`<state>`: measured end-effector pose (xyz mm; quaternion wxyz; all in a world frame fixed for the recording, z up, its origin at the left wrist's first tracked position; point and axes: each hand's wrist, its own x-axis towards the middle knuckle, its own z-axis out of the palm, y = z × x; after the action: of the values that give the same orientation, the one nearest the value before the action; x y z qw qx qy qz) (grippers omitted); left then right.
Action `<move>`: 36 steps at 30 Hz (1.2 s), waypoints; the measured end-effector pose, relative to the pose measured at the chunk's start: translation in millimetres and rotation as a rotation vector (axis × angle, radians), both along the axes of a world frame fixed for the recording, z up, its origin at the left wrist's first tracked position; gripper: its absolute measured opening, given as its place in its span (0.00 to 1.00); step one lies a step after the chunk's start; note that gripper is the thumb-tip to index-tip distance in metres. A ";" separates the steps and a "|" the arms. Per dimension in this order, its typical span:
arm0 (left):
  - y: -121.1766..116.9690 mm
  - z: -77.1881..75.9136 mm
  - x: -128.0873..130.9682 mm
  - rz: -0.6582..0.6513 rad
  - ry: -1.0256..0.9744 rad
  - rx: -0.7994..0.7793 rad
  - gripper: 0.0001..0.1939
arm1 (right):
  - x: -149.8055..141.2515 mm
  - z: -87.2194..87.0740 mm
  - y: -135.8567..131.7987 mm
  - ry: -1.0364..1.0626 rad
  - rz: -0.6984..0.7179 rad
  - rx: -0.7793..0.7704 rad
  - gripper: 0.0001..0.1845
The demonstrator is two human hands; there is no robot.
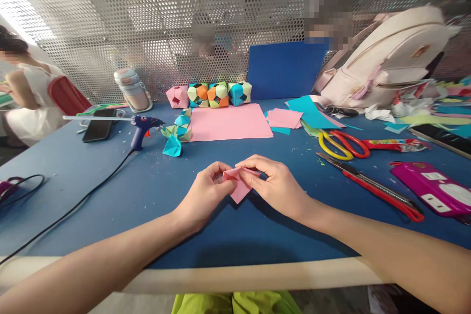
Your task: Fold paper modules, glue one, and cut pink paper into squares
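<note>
A small folded pink paper [240,185] is held between both hands just above the blue table [110,191]. My left hand [206,195] pinches its left side with curled fingers. My right hand [273,182] pinches the top and right edge, fingers pressed together. A larger pink sheet [230,121] lies flat further back in the middle. Behind it stands a row of folded paper cubes [209,94] in pink, orange, green and teal. Several teal and green folded pieces [177,133] lie left of the pink sheet.
A blue glue gun [142,128] with a black cord lies at left, near a phone [98,124] and a bottle [131,89]. Scissors [343,144], a red box cutter [371,185] and a magenta case [430,187] lie at right. A backpack [390,55] and other people sit behind.
</note>
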<state>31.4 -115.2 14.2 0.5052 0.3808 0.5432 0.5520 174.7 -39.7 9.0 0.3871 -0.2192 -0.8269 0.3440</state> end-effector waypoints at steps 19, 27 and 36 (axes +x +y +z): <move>1.1 -0.8 -9.2 0.050 0.488 0.123 0.13 | -1.3 -9.8 11.6 0.089 0.018 0.038 0.08; 2.4 0.9 -12.3 0.026 0.654 0.205 0.11 | 2.2 -5.6 13.8 0.016 0.042 0.005 0.09; 4.4 1.9 -12.0 0.054 0.585 0.144 0.11 | 3.2 -2.2 15.8 -0.031 0.044 0.001 0.07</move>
<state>19.4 -110.8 16.1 0.2841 0.5439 0.6349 0.4694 177.9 -23.9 6.7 0.3667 -0.2060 -0.8376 0.3484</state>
